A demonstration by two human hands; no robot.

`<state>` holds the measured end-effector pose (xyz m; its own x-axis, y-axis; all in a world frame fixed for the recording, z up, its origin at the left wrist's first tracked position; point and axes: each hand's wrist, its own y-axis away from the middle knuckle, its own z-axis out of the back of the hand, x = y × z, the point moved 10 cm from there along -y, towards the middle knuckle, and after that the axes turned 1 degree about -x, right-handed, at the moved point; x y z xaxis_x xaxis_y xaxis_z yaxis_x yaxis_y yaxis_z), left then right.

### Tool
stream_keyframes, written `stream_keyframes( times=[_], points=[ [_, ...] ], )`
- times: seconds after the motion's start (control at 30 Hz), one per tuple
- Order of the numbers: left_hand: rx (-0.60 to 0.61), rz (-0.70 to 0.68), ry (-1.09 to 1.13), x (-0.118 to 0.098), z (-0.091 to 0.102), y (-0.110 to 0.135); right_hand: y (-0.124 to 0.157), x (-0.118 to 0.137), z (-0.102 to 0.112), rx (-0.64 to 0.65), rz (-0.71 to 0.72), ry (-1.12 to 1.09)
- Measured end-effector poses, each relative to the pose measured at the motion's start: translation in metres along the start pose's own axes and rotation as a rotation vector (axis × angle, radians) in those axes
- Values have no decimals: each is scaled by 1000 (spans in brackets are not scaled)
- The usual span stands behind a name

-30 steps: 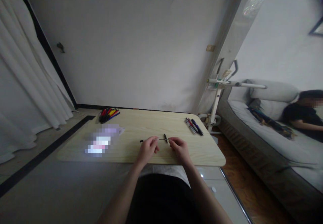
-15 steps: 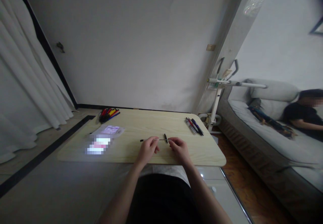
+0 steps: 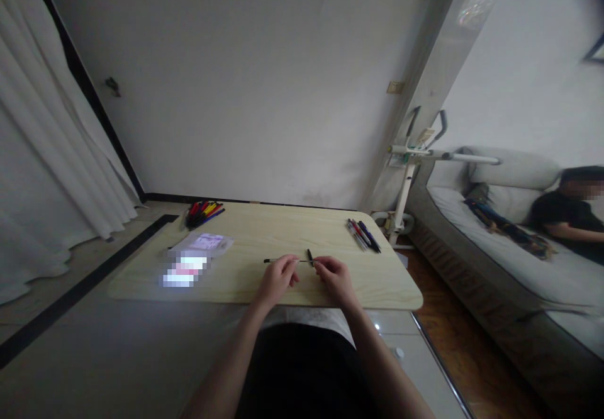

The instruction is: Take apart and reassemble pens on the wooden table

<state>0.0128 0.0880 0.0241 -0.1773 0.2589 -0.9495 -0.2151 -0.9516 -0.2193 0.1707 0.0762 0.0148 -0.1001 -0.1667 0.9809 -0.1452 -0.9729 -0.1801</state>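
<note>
Both my hands rest on a pale wooden table [image 3: 245, 280] near its front edge. My left hand [image 3: 278, 279] is closed in a pinch on a thin black pen [image 3: 276, 260] that sticks out to the left. My right hand [image 3: 336, 277] is closed too, its fingertips meeting the pen's right end. A small dark pen part [image 3: 310, 256] lies on the table just beyond the fingertips, between the two hands.
A bundle of red, yellow and blue pens [image 3: 202, 213] lies at the table's far left corner. A few pens [image 3: 363, 235] lie at the far right. Blurred papers [image 3: 193, 258] sit left of my hands. An exercise machine [image 3: 410, 173], a sofa and a seated person [image 3: 570, 214] are to the right.
</note>
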Motion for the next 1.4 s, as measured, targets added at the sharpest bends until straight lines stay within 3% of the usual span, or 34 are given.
stream_keyframes(
  times=[1.03, 1.4],
  points=[
    [74, 33, 62, 7, -7, -4, 1, 2, -4, 23, 22, 48],
    [45, 25, 71, 2, -2, -1, 2, 4, -6, 39, 36, 89]
  ],
)
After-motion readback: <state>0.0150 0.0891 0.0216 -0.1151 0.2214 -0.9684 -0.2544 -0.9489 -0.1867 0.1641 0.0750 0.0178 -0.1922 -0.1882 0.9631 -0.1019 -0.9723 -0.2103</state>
